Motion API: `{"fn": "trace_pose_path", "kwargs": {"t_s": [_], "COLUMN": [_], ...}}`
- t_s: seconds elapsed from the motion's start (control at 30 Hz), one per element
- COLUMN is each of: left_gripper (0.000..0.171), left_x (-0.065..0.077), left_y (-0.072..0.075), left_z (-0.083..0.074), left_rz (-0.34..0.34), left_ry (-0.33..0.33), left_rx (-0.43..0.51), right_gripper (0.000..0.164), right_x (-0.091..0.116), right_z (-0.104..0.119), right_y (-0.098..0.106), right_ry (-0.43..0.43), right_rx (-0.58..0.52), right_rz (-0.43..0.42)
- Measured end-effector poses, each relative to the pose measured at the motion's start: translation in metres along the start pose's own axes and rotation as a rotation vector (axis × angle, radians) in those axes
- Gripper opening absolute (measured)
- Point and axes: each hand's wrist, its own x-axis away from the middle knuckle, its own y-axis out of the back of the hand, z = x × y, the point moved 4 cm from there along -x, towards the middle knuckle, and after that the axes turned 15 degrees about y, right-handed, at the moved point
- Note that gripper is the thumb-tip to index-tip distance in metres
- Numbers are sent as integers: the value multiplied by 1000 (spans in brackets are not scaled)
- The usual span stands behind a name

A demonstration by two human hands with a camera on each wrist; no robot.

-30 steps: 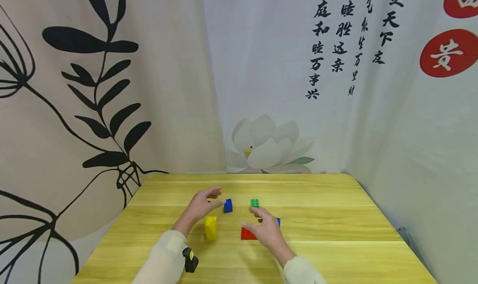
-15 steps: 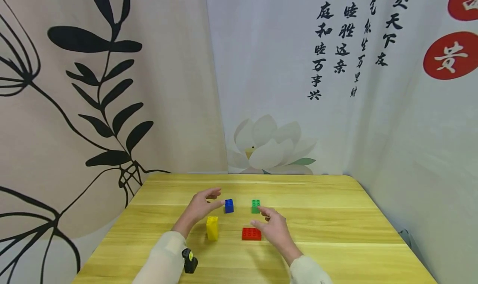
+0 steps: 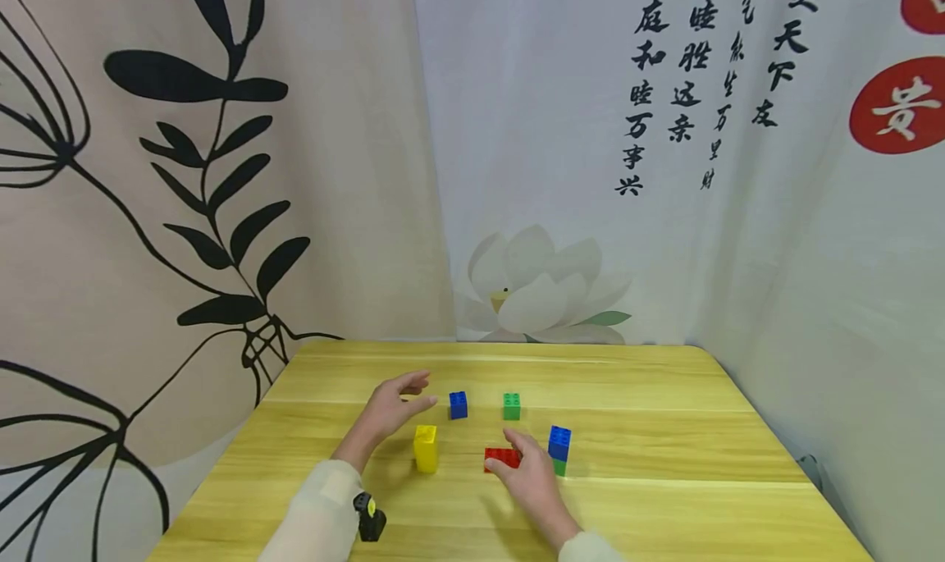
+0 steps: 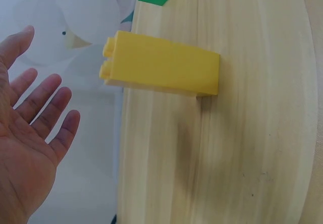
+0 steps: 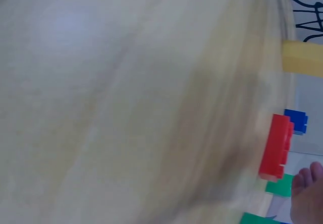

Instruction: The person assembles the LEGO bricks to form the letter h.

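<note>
My left hand [image 3: 391, 404] hovers over the table behind the tall yellow block [image 3: 426, 450], fingers loosely extended and holding nothing. In the left wrist view, its palm and spread fingers [image 4: 53, 110] are beside the upright yellow block [image 4: 164, 64], apart from it. My right hand [image 3: 533, 478] holds nothing; its thumb and fingers are parted over the red brick [image 3: 496, 455], overlapping part of it in the head view. A blue brick [image 3: 559, 442] sits atop a green brick [image 3: 560, 468], just right of that hand. Farther back stand a small blue brick [image 3: 458, 404] and a green brick [image 3: 512, 407].
All the bricks stand on a wooden table [image 3: 650, 513] with rounded far corners. Behind it hangs a printed curtain [image 3: 369, 176] with plants, a lotus and writing. A black device [image 3: 371, 517] is strapped at the left sleeve.
The right hand shifts right, then back left and nearer, now overlapping the red brick and uncovering the blue-and-green stack. The left hand stays nearly in place; the head view shifts slightly.
</note>
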Motion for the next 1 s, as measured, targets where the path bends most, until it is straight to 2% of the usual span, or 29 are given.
{"fn": "trace_pose_path", "kwargs": {"t_s": [0.2, 0.33, 0.63, 0.77, 1.0], "left_gripper": [58, 57, 55, 57, 58], "left_x": [0, 0, 2, 3, 7], "left_y": [0, 0, 2, 4, 5], "left_z": [5, 6, 13, 18, 26], "left_rz": [2, 3, -13, -9, -10], "left_ry": [0, -2, 3, 7, 19], "left_rx": [4, 7, -3, -10, -10], "right_gripper": [61, 61, 58, 56, 56], "right_x": [4, 6, 7, 6, 6], "right_z": [-12, -17, -8, -10, -24], "right_y": [-3, -5, -14, -15, -12], "right_ry": [-63, -72, 13, 10, -76], "right_rx": [-6, 3, -117, -97, -41], "right_rz": [-50, -55, -8, -23, -45]}}
